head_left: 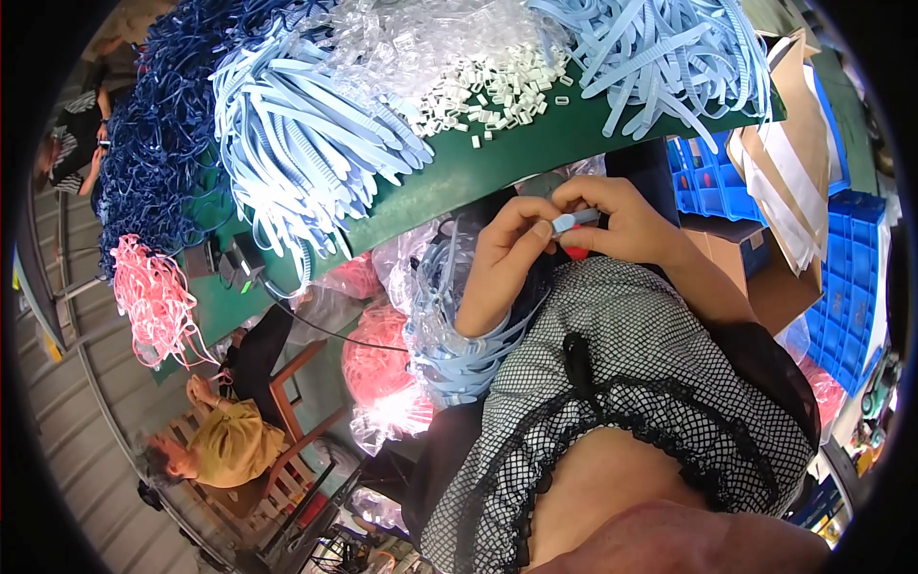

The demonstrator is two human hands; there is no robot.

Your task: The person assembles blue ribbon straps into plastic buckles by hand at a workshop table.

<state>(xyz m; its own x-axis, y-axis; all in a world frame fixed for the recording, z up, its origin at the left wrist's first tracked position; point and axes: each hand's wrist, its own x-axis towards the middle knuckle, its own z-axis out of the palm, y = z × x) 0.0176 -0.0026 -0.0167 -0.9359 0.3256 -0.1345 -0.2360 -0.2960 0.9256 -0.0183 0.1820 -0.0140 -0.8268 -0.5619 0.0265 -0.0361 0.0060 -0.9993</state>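
Note:
My left hand (512, 253) and my right hand (626, 220) meet in front of my chest, just beyond the table's near edge. Between their fingertips is a short light blue and grey strap end (564, 223), pinched from both sides; its finer detail is too small to make out. A bit of red shows just below the fingers. On the green table ahead lie a fanned bundle of light blue ribbed straps (296, 134), a scatter of small white rectangular loops (502, 91) and a heap of clear plastic pieces (402, 38). More light blue straps (669, 57) are piled at the right.
Tangled navy straps (153, 143) and pink straps (153, 297) cover the table's left end, near a small black device (244, 263) with a cable. Bagged pink straps (378, 359) hang beside my lap. Blue bins (851, 297) and a cardboard box (784, 287) stand right. A co-worker (229, 445) sits left.

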